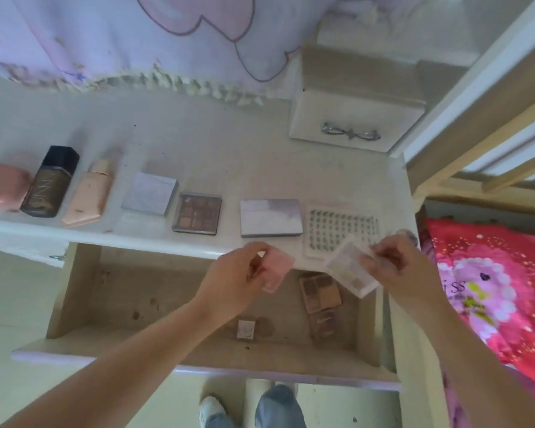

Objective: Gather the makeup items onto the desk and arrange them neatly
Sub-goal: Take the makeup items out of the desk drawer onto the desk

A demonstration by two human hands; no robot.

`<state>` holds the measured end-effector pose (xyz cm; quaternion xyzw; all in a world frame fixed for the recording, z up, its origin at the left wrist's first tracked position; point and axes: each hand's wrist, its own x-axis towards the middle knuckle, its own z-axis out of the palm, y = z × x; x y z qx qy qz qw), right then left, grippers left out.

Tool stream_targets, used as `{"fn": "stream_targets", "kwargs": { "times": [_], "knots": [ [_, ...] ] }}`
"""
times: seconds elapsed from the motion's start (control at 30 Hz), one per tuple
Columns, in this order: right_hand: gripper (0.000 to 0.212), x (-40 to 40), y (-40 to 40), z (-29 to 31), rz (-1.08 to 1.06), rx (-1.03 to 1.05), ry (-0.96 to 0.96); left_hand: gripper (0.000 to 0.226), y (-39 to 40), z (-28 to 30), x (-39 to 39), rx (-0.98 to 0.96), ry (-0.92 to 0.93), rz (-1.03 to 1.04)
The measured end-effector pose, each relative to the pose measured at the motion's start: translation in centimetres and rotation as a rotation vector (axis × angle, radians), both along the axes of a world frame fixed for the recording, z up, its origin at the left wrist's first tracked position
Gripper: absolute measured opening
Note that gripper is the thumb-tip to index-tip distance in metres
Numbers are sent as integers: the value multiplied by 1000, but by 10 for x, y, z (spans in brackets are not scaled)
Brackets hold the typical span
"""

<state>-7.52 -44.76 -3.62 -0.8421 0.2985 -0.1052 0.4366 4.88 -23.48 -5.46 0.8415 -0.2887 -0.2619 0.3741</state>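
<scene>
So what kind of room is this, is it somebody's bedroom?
Probably a bedroom. There is a white dressing desk with its drawer pulled open, makeup such as a brown eyeshadow palette laid out on top, and a bright pink bed cover beside a wooden bed frame.

Seven makeup items (198, 217) lie in a row on the desk (229, 149), behind the open drawer (173, 304).

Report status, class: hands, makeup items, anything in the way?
Left hand grips pink compact; right hand pinches clear palette. Both above open drawer. Three items left inside. Desk row clear ahead.
</scene>
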Motion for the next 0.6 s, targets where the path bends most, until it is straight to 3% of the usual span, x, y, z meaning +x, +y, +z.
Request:
{"fn": "stream_targets", "kwargs": {
  "times": [0.1,0.2,0.5,0.6],
  "knots": [
    [16,34,-43,21,-79,34,-106,45,-55,14,22,-108,86,132],
    [9,70,-90,19,-61,-6,-67,49,-112,11,47,-148,163,214],
    [17,116,-199,-39,-114,183,73,26,-226,-19,85,2,200,339],
    [17,117,-201,-55,-149,71,110,23,-237,-27,81,108,142,357]
  ]
}}
